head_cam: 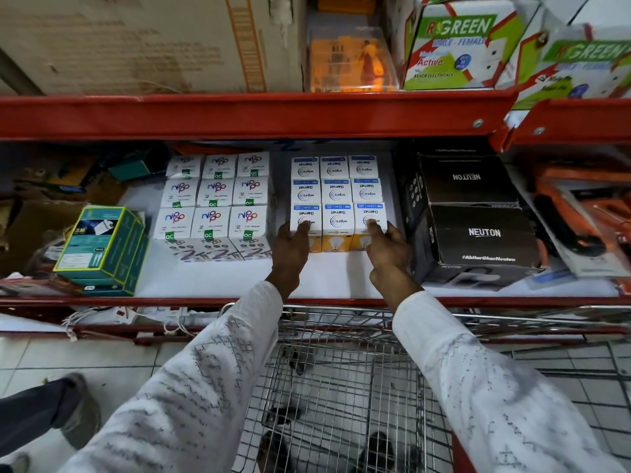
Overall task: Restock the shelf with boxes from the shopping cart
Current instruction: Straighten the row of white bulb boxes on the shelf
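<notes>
White Wipro boxes (337, 196) stand on the shelf (327, 274) in a block three wide and three deep, their tops printed "Garnet". Both hands reach over the red shelf lip to the front row. The left hand (290, 249) lies against the front-left box (305, 221), fingertips on its top edge and thumb side down its yellow front face. The right hand (387, 245) meets the front-right box (370, 218), index finger laid on its top and the other fingers curled beside its right face. Each hand presses or lightly grips its box; whether the fingers truly clamp cannot be told. The middle front box (337, 223) sits between them, touching both.

Just left of this block stands a like block of Nippo boxes (215, 196), also three by three, with a narrow gap between the two groups. Further left a teal box (102, 244) rests tilted near the shelf edge. On the right, black Neuton cartons (478, 227) stand close beside the Wipro block.

Below the arms the wire cart (341, 387) is parked against the shelf; its basket shows only mesh and the floor through it. White patterned sleeves (211, 380) cover both forearms.
</notes>
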### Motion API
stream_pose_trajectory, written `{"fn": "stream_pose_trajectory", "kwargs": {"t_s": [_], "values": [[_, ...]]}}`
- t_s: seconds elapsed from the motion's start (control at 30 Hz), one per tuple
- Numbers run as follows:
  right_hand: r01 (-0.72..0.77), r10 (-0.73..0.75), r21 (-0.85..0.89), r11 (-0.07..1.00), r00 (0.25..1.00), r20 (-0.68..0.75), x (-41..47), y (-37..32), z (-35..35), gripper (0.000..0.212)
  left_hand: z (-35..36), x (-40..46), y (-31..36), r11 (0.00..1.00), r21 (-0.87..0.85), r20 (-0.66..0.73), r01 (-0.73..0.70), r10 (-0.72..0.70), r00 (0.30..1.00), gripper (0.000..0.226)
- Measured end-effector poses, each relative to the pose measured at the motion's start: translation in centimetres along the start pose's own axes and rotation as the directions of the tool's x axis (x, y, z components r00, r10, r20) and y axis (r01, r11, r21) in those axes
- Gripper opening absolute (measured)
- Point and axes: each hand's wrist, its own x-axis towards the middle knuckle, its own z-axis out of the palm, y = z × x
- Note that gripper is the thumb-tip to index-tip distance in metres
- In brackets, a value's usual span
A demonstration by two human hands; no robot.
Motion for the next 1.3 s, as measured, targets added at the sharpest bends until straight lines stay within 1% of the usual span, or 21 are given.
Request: {"fn": "stream_pose_trajectory", "kwargs": {"t_s": [0.1,0.17,0.23,0.27,0.37,0.47,0.57,0.67,0.73,0.77,0.8,0.83,0.9,0.97,1.1,1.17,1.3], "values": [[-0.021,0.021,0.023,1.0,1.0,0.001,-0.1,-0.1,-0.2,0.059,-0.3,-0.5,0.0,1.0,0.004,0.004,-0.021,0.021,1.0,0.05],[-0.019,0.019,0.025,1.0,1.0,0.007,-0.4,-0.2,-0.6,0.063,-0.5,-1.0,0.0,0.999,0.047,-0.008,-0.021,0.022,1.0,0.061],[0.007,-0.007,0.013,1.0,1.0,-0.002,-1.2,-0.4,-1.3,0.061,-0.7,-2.0,-0.1,0.998,0.065,-0.043,-0.009,0.012,0.999,0.071],[0.025,-0.025,0.007,1.0,1.0,-0.014,-1.8,-0.5,-1.7,0.058,-0.7,-2.6,-0.3,0.998,0.055,-0.065,0.001,0.002,0.998,0.071],[0.075,-0.074,0.077,0.994,0.997,-0.013,-3.8,-0.9,-3.6,0.046,-0.3,-5.4,-0.9,1.0,-0.005,-0.12,-0.006,0.005,0.993,0.064],[0.188,-0.187,0.083,0.979,0.982,-0.019,-5.7,-2.2,-6.3,0.039,1.4,-8.2,-1.3,0.996,-0.074,-0.153,-0.041,0.029,0.988,0.05],[0.349,-0.35,-0.016,0.937,0.935,-0.058,-6.3,-4.0,-9.6,0.034,3.9,-10.2,-0.9,0.992,-0.122,-0.101,-0.046,0.033,0.994,0.043],[0.507,-0.522,-0.154,0.848,0.85,-0.069,-5.3,-5.7,-13.4,0.029,6.6,-11.6,-0.7,0.994,-0.083,-0.012,-0.064,0.064,0.998,0.04],[0.57,-0.611,-0.268,0.776,0.785,-0.099,-4.0,-6.9,-16.0,0.03,8.5,-12.2,-0.4,0.997,-0.041,0.072,-0.06,0.063,0.995,0.038],[0.575,-0.635,-0.326,0.751,0.764,-0.113,-3.0,-7.3,-17.2,0.032,9.4,-12.4,-0.3,0.999,-0.015,0.108,-0.052,0.053,0.993,0.038],[0.562,-0.645,-0.389,0.73,0.755,-0.121,-2.0,-7.7,-18.4,0.035,10.3,-12.5,-0.2,0.999,0.009,0.135,-0.043,0.042,0.99,0.037],[0.529,-0.638,-0.454,0.717,0.761,-0.12,-0.9,-7.9,-19.3,0.039,11.1,-12.5,0.0,0.999,0.037,0.153,-0.035,0.029,0.988,0.037],[0.449,-0.584,-0.535,0.715,0.805,-0.106,0.8,-8.1,-21.0,0.046,12.7,-12.5,0.1,0.995,0.091,0.173,-0.03,0.014,0.985,0.039],[0.408,-0.531,-0.561,0.72,0.844,-0.067,1.9,-8.0,-22.0,0.045,14.2,-12.2,-0.1,0.992,0.124,0.184,-0.036,0.013,0.983,0.042],[0.37,-0.437,-0.528,0.764,0.899,-0.002,3.0,-7.5,-22.8,0.042,16.1,-11.5,-0.8,0.974,0.203,0.172,-0.097,0.062,0.983,0.039],[0.39,-0.441,-0.515,0.763,0.897,0.026,3.4,-7.4,-22.9,0.041,16.4,-11.4,-1.1,0.969,0.211,0.164,-0.126,0.092,0.982,0.036],[0.399,-0.447,-0.48,0.782,0.894,0.015,3.6,-7.5,-23.1,0.039,16.7,-11.2,-1.8,0.962,0.232,0.139,-0.142,0.112,0.984,0.035]]}}
